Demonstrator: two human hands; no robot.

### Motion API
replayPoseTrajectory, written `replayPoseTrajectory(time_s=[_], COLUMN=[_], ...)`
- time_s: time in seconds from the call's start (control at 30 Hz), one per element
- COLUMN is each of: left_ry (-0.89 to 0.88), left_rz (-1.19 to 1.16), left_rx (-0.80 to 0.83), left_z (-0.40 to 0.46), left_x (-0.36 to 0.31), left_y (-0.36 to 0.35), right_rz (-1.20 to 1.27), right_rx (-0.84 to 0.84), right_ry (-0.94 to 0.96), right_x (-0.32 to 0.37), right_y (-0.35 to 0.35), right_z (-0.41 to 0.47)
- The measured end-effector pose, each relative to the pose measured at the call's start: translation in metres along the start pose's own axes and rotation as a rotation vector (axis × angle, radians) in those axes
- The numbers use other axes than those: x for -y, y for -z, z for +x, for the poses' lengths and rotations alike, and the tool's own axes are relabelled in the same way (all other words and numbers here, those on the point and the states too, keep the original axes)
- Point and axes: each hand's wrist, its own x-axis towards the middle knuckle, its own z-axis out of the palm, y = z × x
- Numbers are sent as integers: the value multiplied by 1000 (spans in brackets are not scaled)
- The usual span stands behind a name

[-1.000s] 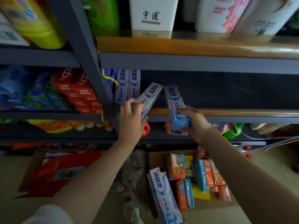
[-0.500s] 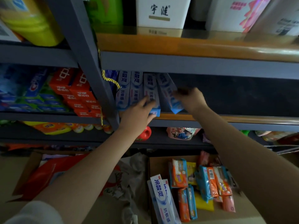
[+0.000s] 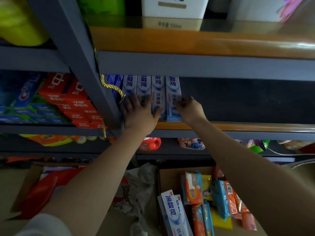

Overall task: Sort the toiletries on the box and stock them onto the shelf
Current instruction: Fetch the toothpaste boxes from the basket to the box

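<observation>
White-and-blue toothpaste cartons (image 3: 158, 94): four in a row, standing side by side on the middle dark grey metal shelf with an orange board (image 3: 221, 127), hard against its left upright. Left hand (image 3: 139, 113): fingers spread flat, pressing on the two left cartons. Right hand (image 3: 190, 109): fingertips curled on the rightmost carton's outer edge; whether it pinches cannot be told through blur. Below, on the floor: open brown cardboard box (image 3: 167, 180) holding two more matching toothpaste cartons (image 3: 173, 213) beside orange, blue and yellow soft packets (image 3: 219, 196). Neighbouring bay, left: stacked red toothpaste boxes (image 3: 76, 103).
</observation>
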Motion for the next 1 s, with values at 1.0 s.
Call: replayPoseTrajectory(time_s=[1.0], left_ry=[-181], left_rz=[78], left_rx=[34], left_z=[-13], left_x=[8], left_y=[-7], right_rz=[26], right_rx=[108], right_ry=[-20], right_x=[-20], right_y=[-6], right_z=[36])
